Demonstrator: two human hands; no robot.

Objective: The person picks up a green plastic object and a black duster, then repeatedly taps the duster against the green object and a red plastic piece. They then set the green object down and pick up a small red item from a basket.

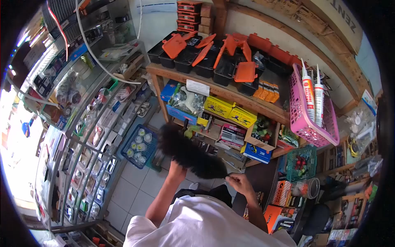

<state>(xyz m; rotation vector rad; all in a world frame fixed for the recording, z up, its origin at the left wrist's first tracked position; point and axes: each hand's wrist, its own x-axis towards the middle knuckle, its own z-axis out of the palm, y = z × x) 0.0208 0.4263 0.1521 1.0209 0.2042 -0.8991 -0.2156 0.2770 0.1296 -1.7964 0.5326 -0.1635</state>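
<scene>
A dark, fluffy duster [191,154] is held across the front of the body, above the tiled floor. My right hand [240,183] pinches its thin end at the right. Under the duster's left part is my left hand [177,169], touching the dark fluff; its fingers are largely hidden behind it. Both forearms reach forward from a white shirt.
Ahead, a wooden shelf [271,108] holds black bins with orange lids [245,71]. A pink basket [312,131] with sealant tubes stands at its right end. Glass display shelves [88,144] line the left. A blue tray [133,161] of round containers sits low beside them.
</scene>
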